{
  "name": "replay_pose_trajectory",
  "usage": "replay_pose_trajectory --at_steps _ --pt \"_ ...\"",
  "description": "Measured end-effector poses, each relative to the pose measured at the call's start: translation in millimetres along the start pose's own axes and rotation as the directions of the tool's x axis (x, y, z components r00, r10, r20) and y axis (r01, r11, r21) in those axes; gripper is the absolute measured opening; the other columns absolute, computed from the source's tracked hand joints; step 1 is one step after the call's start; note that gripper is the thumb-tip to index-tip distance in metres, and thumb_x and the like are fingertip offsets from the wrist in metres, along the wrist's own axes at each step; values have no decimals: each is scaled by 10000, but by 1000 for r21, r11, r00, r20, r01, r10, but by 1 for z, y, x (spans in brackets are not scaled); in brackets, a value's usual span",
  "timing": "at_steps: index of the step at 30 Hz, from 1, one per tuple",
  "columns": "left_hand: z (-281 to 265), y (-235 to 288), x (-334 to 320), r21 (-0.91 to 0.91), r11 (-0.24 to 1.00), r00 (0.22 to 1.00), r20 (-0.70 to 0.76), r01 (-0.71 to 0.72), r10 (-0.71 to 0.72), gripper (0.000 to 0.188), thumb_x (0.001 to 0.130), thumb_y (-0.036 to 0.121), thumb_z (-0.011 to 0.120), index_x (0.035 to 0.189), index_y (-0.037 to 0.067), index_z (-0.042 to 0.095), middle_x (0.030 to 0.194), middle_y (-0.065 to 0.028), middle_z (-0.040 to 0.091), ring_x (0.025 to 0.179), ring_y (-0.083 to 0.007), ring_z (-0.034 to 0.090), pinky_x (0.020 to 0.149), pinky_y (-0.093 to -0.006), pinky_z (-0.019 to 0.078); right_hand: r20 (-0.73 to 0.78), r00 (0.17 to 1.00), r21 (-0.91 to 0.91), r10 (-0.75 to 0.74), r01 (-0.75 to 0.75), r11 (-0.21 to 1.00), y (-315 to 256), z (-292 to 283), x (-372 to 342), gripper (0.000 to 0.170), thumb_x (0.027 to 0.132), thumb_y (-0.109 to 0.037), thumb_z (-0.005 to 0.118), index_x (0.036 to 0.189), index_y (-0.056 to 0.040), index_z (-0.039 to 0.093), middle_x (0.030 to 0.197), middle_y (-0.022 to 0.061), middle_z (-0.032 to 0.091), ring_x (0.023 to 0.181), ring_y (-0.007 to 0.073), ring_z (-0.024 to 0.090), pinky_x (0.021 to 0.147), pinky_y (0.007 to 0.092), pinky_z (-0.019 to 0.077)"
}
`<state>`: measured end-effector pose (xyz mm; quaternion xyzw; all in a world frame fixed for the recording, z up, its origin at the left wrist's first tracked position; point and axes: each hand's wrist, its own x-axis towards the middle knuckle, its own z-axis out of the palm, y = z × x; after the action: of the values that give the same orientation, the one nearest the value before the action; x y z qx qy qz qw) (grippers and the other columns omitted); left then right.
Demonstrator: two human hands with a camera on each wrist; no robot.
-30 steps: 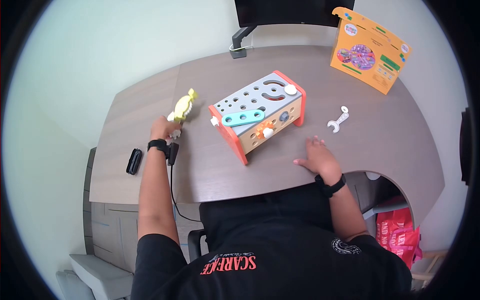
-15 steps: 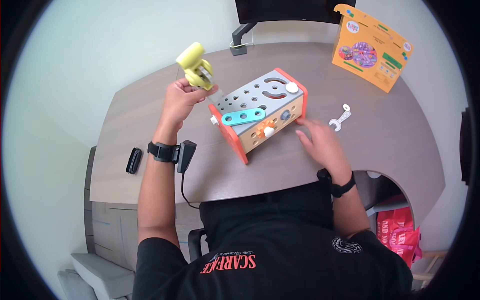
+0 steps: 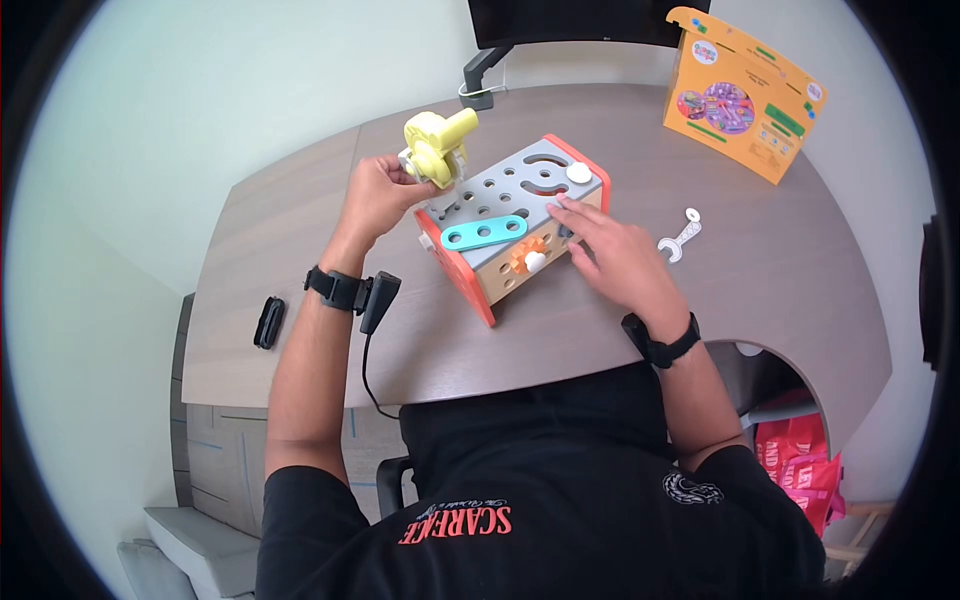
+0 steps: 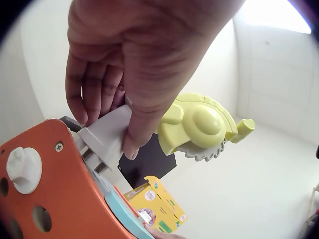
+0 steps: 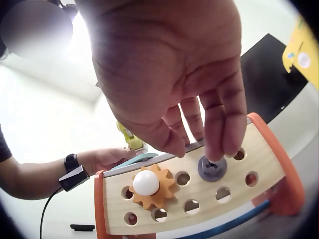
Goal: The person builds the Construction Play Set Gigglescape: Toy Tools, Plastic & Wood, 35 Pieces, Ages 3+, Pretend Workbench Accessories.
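My left hand grips a yellow toy circular saw by its pale grey base, thumb on one side and fingers on the other. Two pegs under that base point down at the left end of the toy workbench, right at its grey top. My right hand lies over the bench's near top edge, fingers extended. Below those fingers, a grey screw sits in the wooden side. An orange gear with a white bolt is on that same side. A teal strip lies across the top.
A white toy wrench lies on the table right of the bench. A black case is at the left. Behind stand a yellow-orange box and a monitor. A cable hangs from the left wrist camera.
My left hand has lifted the toy saw from the table's left side and brought it rightward over the bench's left end. My right hand has moved from the table onto the bench's edge.
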<state>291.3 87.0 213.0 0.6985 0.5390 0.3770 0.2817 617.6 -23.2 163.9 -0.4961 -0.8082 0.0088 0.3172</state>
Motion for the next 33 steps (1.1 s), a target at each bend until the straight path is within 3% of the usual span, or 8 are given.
replay_pose_trajectory --at_steps 6,9,12,21,24,28,31,33 --pt "-2 15 -7 80 995 997 60 53 -57 302 816 92 883 1080 -26 797 932 -90 812 811 -75 733 714 -236 540 -8 1000 24 -13 13 1000 6 4 1 494 912 -89 667 1399 -175 686 1479 55 659 1006 332 755 851 435 629" --pt "-3 15 -8 121 993 1000 16 16 -18 314 817 97 883 1089 -33 796 922 -93 812 811 -77 729 723 -244 543 1 1000 36 3 -3 999 4 4 0 499 908 -93 670 1399 -177 686 1479 53 659 1011 332 754 858 436 629" --pt "-1 10 -7 94 995 999 -21 -23 25 299 798 141 911 1019 -33 807 864 -93 803 753 -107 730 677 -288 560 37 998 45 46 -48 998 0 0 0 507 904 -98 674 1405 -181 684 1483 48 657 1023 329 754 867 434 630" --pt "8 -7 -7 -43 993 994 33 -106 107 316 793 132 909 1041 -35 806 887 -95 810 786 -116 740 717 -300 582 68 995 62 76 -80 995 0 0 0 530 903 -107 674 1428 -184 670 1509 45 639 1076 320 746 894 433 628" --pt "10 -14 -7 117 989 996 11 -89 88 344 789 134 904 1066 -40 797 907 -106 809 818 -132 757 750 -304 595 65 996 78 60 -65 995 1 0 -1 543 905 -113 674 1444 -178 655 1524 56 625 1080 325 744 895 436 626" --pt "16 -5 -19 112 989 994 -45 -99 104 348 794 142 896 1066 -44 783 921 -106 802 838 -147 769 760 -307 602 64 997 58 43 -46 997 -2 -2 -2 556 915 -142 701 1466 -175 632 1527 68 619 1037 321 753 847 432 623" --pt "21 -16 -18 51 995 995 -62 -80 84 347 802 145 892 1073 -40 781 926 -102 800 846 -151 773 769 -309 610 10 982 185 189 -188 965 -43 -29 13 538 932 -146 716 1462 -193 634 1457 55 648 969 288 758 776 406 614" --pt "24 -19 -21 -6 999 997 -67 -50 50 351 806 152 895 1080 -37 782 925 -106 804 858 -149 777 778 -310 618 -206 978 231 -43 91 969 -64 -39 23 521 942 -119 706 1451 -209 641 1386 44 660 915 257 749 733 393 605"
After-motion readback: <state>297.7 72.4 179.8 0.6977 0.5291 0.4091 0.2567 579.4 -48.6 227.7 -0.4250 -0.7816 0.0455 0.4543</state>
